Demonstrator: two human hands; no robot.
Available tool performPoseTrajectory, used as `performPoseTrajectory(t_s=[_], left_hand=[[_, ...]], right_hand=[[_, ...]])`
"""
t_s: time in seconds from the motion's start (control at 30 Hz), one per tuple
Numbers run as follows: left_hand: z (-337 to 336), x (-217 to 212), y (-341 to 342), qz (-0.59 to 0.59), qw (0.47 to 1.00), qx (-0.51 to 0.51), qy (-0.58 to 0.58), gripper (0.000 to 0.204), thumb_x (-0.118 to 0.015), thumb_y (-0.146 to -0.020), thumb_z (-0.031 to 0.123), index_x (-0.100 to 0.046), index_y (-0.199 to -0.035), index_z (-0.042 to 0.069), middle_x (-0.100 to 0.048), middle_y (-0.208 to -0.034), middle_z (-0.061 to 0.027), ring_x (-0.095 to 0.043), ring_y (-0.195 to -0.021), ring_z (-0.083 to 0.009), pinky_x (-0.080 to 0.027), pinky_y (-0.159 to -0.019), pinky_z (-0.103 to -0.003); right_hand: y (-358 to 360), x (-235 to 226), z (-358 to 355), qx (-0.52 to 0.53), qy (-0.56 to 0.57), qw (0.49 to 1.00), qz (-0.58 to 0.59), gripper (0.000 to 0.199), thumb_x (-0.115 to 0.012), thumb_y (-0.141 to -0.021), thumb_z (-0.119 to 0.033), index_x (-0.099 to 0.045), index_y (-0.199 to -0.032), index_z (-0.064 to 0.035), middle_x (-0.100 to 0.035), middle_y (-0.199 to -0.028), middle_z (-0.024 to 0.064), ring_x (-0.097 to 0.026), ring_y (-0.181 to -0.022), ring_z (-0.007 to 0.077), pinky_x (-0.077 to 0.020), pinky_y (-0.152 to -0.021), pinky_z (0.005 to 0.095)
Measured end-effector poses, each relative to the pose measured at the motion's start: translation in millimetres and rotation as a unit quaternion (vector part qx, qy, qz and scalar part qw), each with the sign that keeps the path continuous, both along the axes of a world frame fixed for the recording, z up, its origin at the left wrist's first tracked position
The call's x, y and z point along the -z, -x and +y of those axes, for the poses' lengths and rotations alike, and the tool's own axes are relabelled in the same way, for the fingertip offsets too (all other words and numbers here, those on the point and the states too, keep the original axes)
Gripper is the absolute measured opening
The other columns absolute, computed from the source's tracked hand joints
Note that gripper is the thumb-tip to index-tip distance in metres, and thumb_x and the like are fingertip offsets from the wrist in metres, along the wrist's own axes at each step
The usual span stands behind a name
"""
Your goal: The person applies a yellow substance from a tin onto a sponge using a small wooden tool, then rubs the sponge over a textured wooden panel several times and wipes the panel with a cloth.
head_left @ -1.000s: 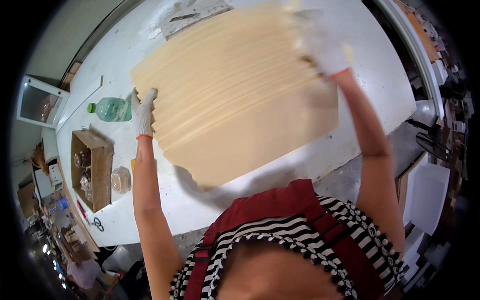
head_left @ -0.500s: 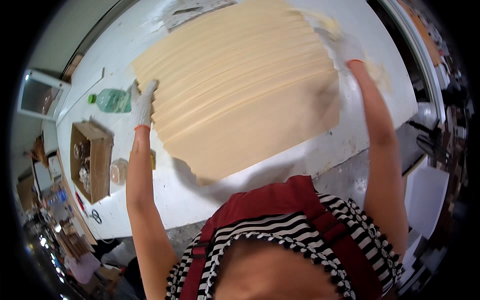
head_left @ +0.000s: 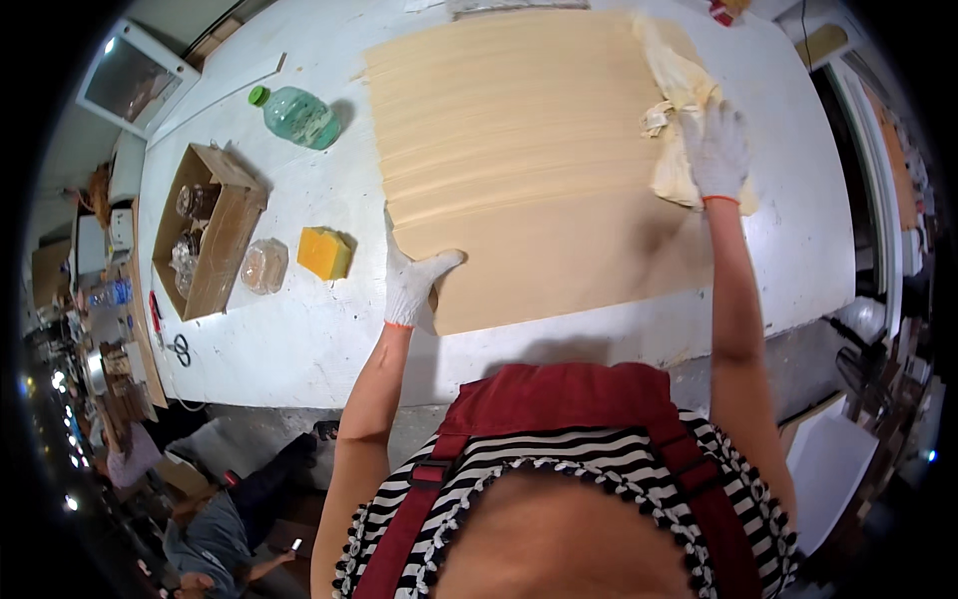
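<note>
A stack of thin beige sheets (head_left: 539, 160) lies on the white table, with fine ridged edges across its far part and a smooth near part. My left hand (head_left: 411, 285), in a white knitted glove with an orange cuff, is at the stack's near left corner. Its thumb rests on top, and its stretched fingers run along the left edge. My right hand (head_left: 717, 155), gloved the same way, lies flat with fingers spread on a crumpled pale yellow cloth (head_left: 679, 185) at the stack's right edge.
Left of the stack are a green-capped bottle (head_left: 297, 118), a yellow sponge (head_left: 324, 254), a clear container (head_left: 264, 267) and a cardboard box (head_left: 228, 230) of jars. Scissors (head_left: 180, 349) lie near the table's left edge. Another person (head_left: 225, 539) is beyond it, lower left.
My left hand has moved down the stack's left edge to the near corner. My right hand has slowed from a blur onto the cloth. The sheets' ridges look flatter, and the view has shifted.
</note>
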State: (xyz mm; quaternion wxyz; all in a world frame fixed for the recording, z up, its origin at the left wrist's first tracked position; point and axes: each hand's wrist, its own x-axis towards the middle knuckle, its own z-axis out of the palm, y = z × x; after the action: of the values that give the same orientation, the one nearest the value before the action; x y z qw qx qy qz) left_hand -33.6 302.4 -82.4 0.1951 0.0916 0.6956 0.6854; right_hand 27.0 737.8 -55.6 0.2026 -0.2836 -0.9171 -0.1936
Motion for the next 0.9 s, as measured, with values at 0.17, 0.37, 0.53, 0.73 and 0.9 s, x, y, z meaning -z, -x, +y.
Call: performPoseTrajectory(t_s=[0.17,0.37,0.53,0.73,0.9], left_hand=[[3,2,-1,-0.012,0.998,-0.041,0.041,0.067,-0.083,-0.063,0.007,-0.049,-0.121,0.000,-0.065,-0.107,-0.0113,-0.063,-0.095,-0.0196,-0.053,-0.084,-0.033],[-11,45,9,-0.046,0.998,-0.021,0.034,0.079,-0.088,-0.063,0.014,-0.048,-0.130,-0.001,-0.065,-0.109,-0.0085,-0.060,-0.103,-0.0155,-0.050,-0.090,-0.030],[-7,38,4,0.166,0.952,-0.079,0.246,0.076,-0.085,-0.064,0.007,-0.046,-0.128,-0.002,-0.061,-0.115,-0.0118,-0.062,-0.099,-0.0183,-0.052,-0.086,-0.031],[3,3,-5,-0.084,0.992,-0.090,-0.024,0.060,-0.075,-0.065,-0.002,-0.050,-0.120,-0.002,-0.063,-0.102,-0.0127,-0.064,-0.088,-0.0221,-0.055,-0.078,-0.034],[1,5,-8,-0.072,0.993,-0.093,-0.008,0.055,-0.074,-0.068,-0.002,-0.051,-0.118,-0.002,-0.063,-0.099,-0.0116,-0.064,-0.087,-0.0201,-0.055,-0.077,-0.032]], right_hand=[[61,8,-170,-0.259,0.083,0.960,0.070,0.066,-0.053,-0.092,-0.048,-0.051,-0.128,0.0061,-0.055,-0.127,0.0244,-0.050,-0.120,0.0376,-0.0377,-0.103,0.0451],[134,-1,-320,-0.443,0.216,0.867,0.068,0.046,-0.058,-0.085,-0.037,-0.056,-0.114,-0.0007,-0.055,-0.116,0.0184,-0.052,-0.113,0.0320,-0.0385,-0.098,0.0434],[105,-10,-232,-0.394,0.144,0.908,0.013,0.023,-0.058,-0.078,-0.015,-0.059,-0.100,-0.0082,-0.058,-0.099,0.0103,-0.057,-0.100,0.0264,-0.0455,-0.085,0.0388],[19,30,103,-0.084,0.050,0.995,0.006,0.026,-0.053,-0.087,-0.016,-0.062,-0.110,-0.0070,-0.066,-0.103,0.0175,-0.065,-0.093,0.0342,-0.0508,-0.082,0.0470],[-91,14,244,0.024,0.291,0.951,0.104,0.046,-0.042,-0.098,-0.037,-0.062,-0.115,0.0002,-0.061,-0.120,0.0231,-0.057,-0.110,0.0402,-0.0443,-0.096,0.0438]])
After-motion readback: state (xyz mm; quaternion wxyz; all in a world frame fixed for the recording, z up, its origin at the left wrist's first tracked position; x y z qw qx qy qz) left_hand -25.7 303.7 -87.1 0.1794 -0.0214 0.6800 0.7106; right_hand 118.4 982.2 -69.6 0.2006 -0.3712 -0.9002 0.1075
